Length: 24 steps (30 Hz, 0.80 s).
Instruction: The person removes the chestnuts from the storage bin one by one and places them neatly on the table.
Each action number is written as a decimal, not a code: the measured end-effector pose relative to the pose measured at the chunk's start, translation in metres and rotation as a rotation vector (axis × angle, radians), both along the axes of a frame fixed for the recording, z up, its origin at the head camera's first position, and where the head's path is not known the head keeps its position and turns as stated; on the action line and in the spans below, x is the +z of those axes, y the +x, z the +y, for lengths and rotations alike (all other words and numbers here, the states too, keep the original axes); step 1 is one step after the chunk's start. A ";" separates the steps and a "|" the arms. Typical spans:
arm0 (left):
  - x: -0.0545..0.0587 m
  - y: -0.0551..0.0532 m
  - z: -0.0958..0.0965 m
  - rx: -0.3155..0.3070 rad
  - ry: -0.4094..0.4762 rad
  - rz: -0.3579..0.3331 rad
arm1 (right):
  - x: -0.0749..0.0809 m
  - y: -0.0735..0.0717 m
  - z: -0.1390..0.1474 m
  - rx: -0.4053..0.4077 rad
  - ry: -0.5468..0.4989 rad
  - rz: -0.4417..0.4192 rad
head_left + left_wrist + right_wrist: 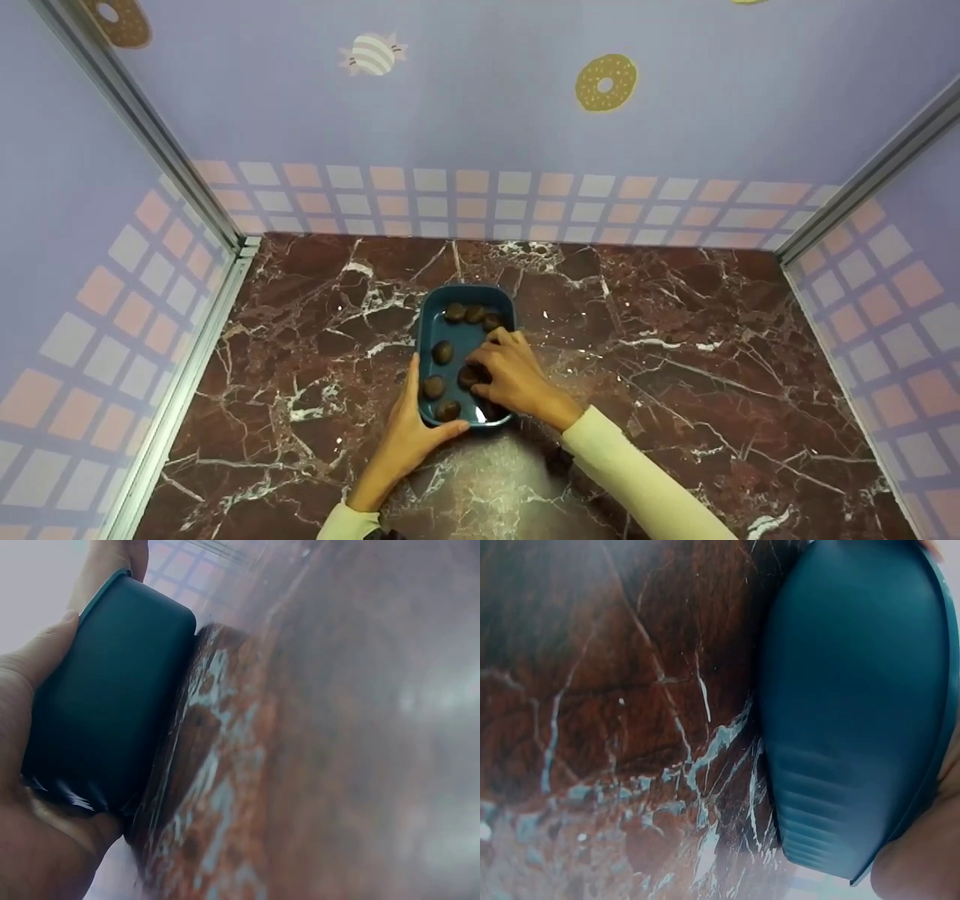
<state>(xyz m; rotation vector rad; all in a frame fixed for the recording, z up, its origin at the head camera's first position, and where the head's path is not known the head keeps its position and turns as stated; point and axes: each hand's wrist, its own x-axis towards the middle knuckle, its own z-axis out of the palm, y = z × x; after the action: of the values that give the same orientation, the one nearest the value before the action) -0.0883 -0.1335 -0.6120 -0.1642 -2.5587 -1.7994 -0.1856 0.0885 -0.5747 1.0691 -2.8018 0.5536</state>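
Note:
A blue-green rectangular dish point(421, 322) stands on the marbled surface, with several round, dark-brown chestnut-like pieces point(442, 352) lying apart inside it. My left hand point(412, 424) grips the near left corner, fingers along the left side and thumb at the near edge. The left wrist view shows this hold against the dish's outer wall point(112, 690). Reaching over the right rim, my right hand point(517, 375) has its fingers bent around a brown piece point(470, 375) inside the dish. Its fingertips partly cover that piece. In the right wrist view, the dish wall point(855, 690) hides the contents.
Reddish-brown marbled tabletop point(637, 420) surrounds the dish. A lilac back wall point(480, 112) with printed sweets and checks rises behind, and side panels point(75, 300) with metal edge strips point(180, 382) close off both sides.

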 end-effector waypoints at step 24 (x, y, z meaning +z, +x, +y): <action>0.001 -0.001 -0.001 0.011 -0.010 0.013 | 0.033 0.003 0.039 -0.154 -0.400 -0.133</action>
<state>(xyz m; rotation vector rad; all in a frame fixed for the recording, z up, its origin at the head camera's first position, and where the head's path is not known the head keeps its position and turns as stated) -0.0891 -0.1340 -0.6107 -0.1603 -2.5556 -1.7759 -0.1823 0.1273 -0.5414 0.7541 -2.6778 1.1400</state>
